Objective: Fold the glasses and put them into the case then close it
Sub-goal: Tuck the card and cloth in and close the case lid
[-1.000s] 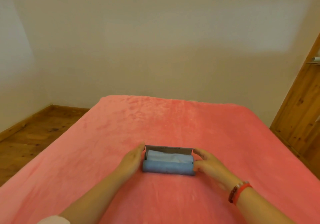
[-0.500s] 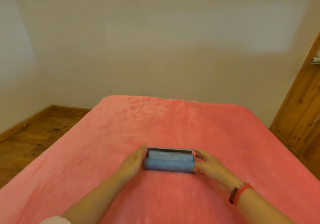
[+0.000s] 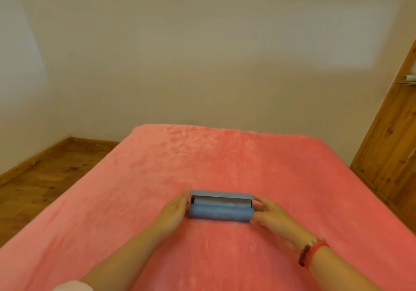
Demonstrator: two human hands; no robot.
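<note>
A blue glasses case (image 3: 220,212) lies lengthwise on the pink blanket (image 3: 225,160), its lid (image 3: 221,194) lowered to a narrow gap above the body. The glasses are hidden inside; I cannot see them. My left hand (image 3: 174,209) presses flat against the case's left end, fingers reaching up to the lid's corner. My right hand (image 3: 269,214) grips the right end, thumb low on the body and fingers at the lid's edge. A red cord and bead bracelet sits on my right wrist.
The pink blanket covers a bed that fills the lower view. Wooden floor (image 3: 42,178) shows to the left, a plain wall behind, and a wooden door (image 3: 391,151) stands at the right edge.
The case lid has swung down from upright to nearly shut, hiding the pale lining and contents. Both hands stayed at the case's ends.
</note>
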